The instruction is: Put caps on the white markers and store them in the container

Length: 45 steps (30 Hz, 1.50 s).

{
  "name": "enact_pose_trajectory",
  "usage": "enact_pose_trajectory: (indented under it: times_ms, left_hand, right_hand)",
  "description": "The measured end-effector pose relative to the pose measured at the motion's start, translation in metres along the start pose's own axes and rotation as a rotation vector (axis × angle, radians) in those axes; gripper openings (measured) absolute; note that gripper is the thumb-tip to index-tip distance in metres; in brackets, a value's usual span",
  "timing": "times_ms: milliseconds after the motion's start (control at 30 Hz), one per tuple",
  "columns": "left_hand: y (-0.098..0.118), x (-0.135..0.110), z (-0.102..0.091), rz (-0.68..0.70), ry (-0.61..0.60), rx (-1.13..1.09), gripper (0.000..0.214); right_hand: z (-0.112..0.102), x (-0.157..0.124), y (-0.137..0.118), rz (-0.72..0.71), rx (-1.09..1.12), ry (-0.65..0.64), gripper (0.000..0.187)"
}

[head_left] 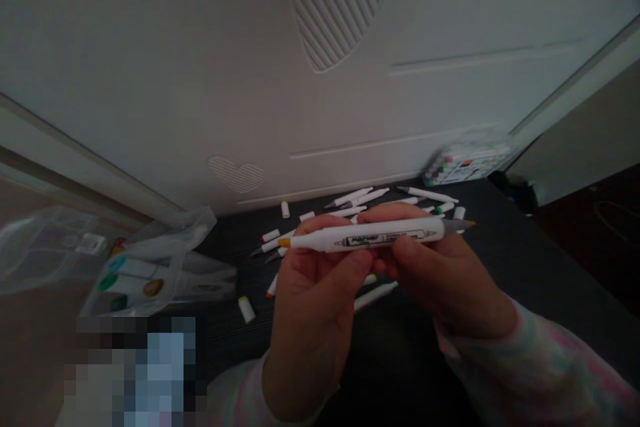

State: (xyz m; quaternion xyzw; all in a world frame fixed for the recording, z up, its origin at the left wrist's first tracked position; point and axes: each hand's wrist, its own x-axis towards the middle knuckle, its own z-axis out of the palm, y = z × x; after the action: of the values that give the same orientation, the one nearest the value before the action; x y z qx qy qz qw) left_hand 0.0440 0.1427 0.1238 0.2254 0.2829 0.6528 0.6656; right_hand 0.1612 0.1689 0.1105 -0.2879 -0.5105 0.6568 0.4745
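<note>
A white double-ended marker [373, 237] is held level in front of me, its yellow tip pointing left and a grey cone with an orange tip at the right end. My left hand [313, 320] pinches its left half between thumb and fingers. My right hand [443, 280] grips the right half, fingers curled behind the barrel. Both tips are uncapped.
Several white markers [370, 197] and loose caps [246, 308] lie scattered on the dark mat [525, 267]. A clear plastic bag with markers [145, 273] lies at the left. A box of markers [465, 167] stands at the back right against the white panel [250, 67].
</note>
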Motion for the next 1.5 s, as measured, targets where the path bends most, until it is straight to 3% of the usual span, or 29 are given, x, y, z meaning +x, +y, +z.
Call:
enact_pose_trajectory:
  times_ms: [400, 633, 967, 1200, 1300, 1400, 1500]
  left_hand:
    - [0.000, -0.003, -0.002, -0.010, 0.000, 0.047, 0.016]
    - [0.000, -0.001, -0.002, -0.042, -0.006, 0.060, 0.015]
    - [-0.001, 0.001, -0.004, -0.033, -0.075, 0.013, 0.016]
    - [-0.003, 0.002, -0.006, 0.005, -0.107, 0.033, 0.020]
    - [-0.007, 0.006, -0.008, 0.051, -0.043, 0.101, 0.027]
    - [-0.011, 0.013, -0.013, 0.061, 0.011, 0.252, 0.027]
    - [-0.016, 0.019, -0.021, 0.060, -0.110, 0.690, 0.018]
  right_hand:
    - [0.006, -0.001, -0.013, 0.018, -0.092, 0.013, 0.019]
    - [0.007, -0.001, -0.011, 0.044, 0.008, 0.030, 0.017]
    - [0.004, -0.001, -0.004, -0.092, -0.039, -0.002, 0.020]
    - [0.006, -0.002, -0.003, -0.095, -0.009, 0.001, 0.019]
    - [0.004, 0.001, -0.002, -0.096, 0.005, 0.040, 0.019]
    - [-0.001, 0.006, -0.005, -0.134, 0.044, 0.176, 0.016]
    - [-0.007, 0.013, -0.013, -0.188, 0.148, 0.286, 0.013]
